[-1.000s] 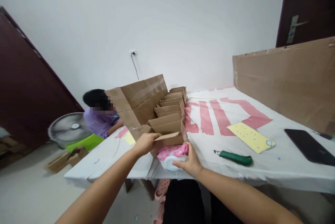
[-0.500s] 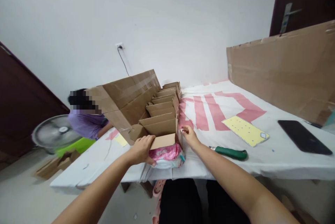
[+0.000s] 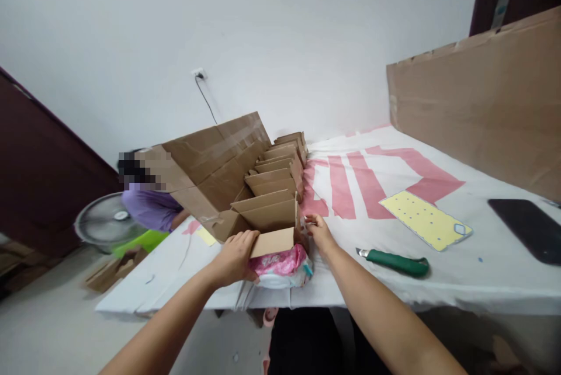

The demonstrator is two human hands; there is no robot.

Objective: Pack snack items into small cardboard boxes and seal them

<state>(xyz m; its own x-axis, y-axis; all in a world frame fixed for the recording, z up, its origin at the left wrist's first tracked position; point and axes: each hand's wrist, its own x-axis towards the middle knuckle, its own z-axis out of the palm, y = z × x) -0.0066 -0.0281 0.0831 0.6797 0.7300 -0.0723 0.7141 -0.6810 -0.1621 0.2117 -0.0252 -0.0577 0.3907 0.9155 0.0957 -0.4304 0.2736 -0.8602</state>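
A small open cardboard box [image 3: 274, 242] stands at the near end of a row of similar boxes [image 3: 280, 173] on the cloth-covered table. Against its front side lies a pink and white soft plastic pack [image 3: 280, 267], its kind not clear. My left hand [image 3: 234, 255] wraps round the box's front left corner, its thumb down beside the pack. At the box's right side, my right hand [image 3: 322, 235] has thumb and finger pinched together. Whatever is between them is too small to make out. A green-handled utility knife [image 3: 398, 262] rests to the right, its blade showing.
A yellow dotted card [image 3: 425, 220] and a black phone-like slab [image 3: 528, 229] lie on the right of the table [image 3: 438, 287]. Tall cardboard panels stand at left [image 3: 219, 156] and right [image 3: 477, 94]. Beyond the left panel are a person in purple [image 3: 151, 208] and a fan [image 3: 103, 220].
The view has shifted slightly, moving the right-hand items further right. My left hand keeps its hold on the box. My right hand's fingers have come closer to the box's right side.
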